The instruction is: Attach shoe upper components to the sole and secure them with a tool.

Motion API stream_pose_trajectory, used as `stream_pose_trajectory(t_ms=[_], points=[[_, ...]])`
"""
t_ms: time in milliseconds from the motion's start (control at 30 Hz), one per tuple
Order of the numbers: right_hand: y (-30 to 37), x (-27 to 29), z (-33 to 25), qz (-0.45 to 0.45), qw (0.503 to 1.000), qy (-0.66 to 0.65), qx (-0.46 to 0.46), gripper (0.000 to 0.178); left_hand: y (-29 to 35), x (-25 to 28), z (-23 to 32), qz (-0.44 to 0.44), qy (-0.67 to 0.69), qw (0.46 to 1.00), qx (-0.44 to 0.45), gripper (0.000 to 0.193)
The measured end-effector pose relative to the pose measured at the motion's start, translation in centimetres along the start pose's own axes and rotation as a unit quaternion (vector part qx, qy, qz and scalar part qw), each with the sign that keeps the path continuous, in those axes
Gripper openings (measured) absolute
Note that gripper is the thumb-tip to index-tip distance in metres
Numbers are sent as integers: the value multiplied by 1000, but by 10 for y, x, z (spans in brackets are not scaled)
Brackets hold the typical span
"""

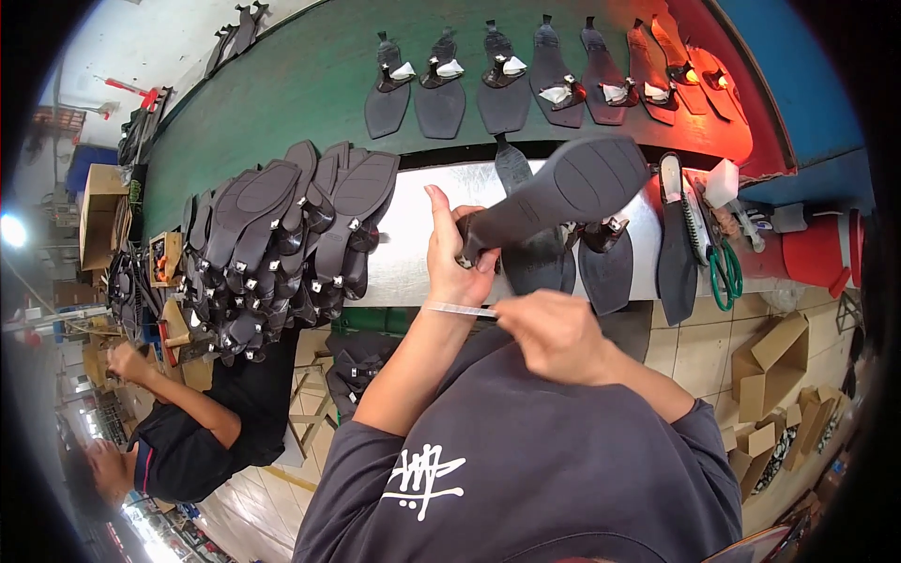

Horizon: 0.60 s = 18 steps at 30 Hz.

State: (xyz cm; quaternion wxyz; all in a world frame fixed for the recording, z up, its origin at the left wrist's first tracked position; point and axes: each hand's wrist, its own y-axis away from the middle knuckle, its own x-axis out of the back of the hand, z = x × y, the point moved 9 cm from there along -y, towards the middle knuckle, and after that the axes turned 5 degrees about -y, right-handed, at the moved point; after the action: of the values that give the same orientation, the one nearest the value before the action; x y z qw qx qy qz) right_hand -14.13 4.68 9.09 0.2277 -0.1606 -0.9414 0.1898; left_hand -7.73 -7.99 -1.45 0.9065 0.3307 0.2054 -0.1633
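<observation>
My left hand (460,249) is closed around the heel end of a black sandal (572,183), whose sole faces up. In my right hand (554,333), closed in a fist, is a thin pale strip (460,309) with a dark part by the fingers; its exact kind is unclear. The strip crosses in front of my left wrist. Just beyond the held sandal, more black sandals (608,267) lie on a shiny metal worktop (408,272), partly hidden by it.
A heap of black sandals (272,235) is at left. Sandals with white wads (493,84) line the green belt (310,84), under an orange glow at right. Green-handled scissors (725,272) and a red container (821,253) stand right. A co-worker (188,441) is at left; cardboard boxes (774,361) at right.
</observation>
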Motion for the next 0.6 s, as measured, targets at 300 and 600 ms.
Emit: stream_pose_trajectory(t_ms=[300,600], points=[[-8,14,27,67,995,13,-71,5,20,-39,-6,-119,140,980,75,61],[-5,-2,21,21,997,-1,-75,9,7,-20,-7,-49,117,991,39,62]])
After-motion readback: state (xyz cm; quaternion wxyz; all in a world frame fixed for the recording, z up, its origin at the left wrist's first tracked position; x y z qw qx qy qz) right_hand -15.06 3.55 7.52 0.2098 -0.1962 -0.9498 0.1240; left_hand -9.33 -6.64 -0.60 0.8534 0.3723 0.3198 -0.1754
